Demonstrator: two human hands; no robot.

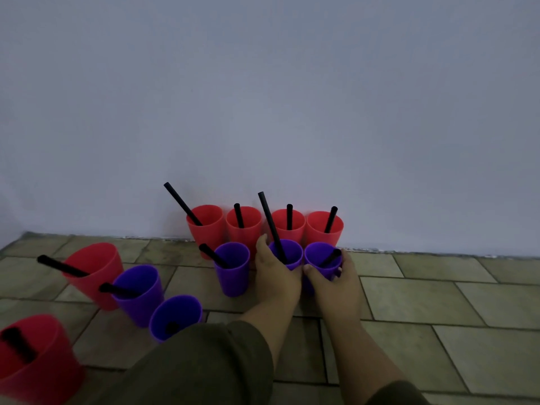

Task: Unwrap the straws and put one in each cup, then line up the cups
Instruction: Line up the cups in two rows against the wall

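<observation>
Both hands are down on the tiled floor [423,302] just right of the frame's centre, each wrapped round a purple cup. The left hand [276,277] curls round the near side of the middle purple cup [290,249], which holds a long black straw [270,220] leaning up and to the left. The right hand [336,283] grips the right purple cup [320,255], thumb on its left side and fingers round its right; a short straw [331,257] tilts to the right inside it. The two held cups stand just beside each other, rims nearly touching. A third purple cup [232,268] stands free to the left of the left hand, its straw [213,255] leaning left.

Behind these, against the grey wall [263,112], a row of red cups [244,229] stands four across, side by side, each with a black straw; the leftmost one's straw sticks far out towards the upper left.

At the left of the frame a big red cup [93,273], a purple cup [138,293] and another purple cup [175,317] run in a loose diagonal down towards the lower centre, each with a straw in it. One more red cup [35,361], blurred, fills the lower left corner, also with a straw. An olive sleeve [204,361] covers the left forearm at the bottom edge
</observation>
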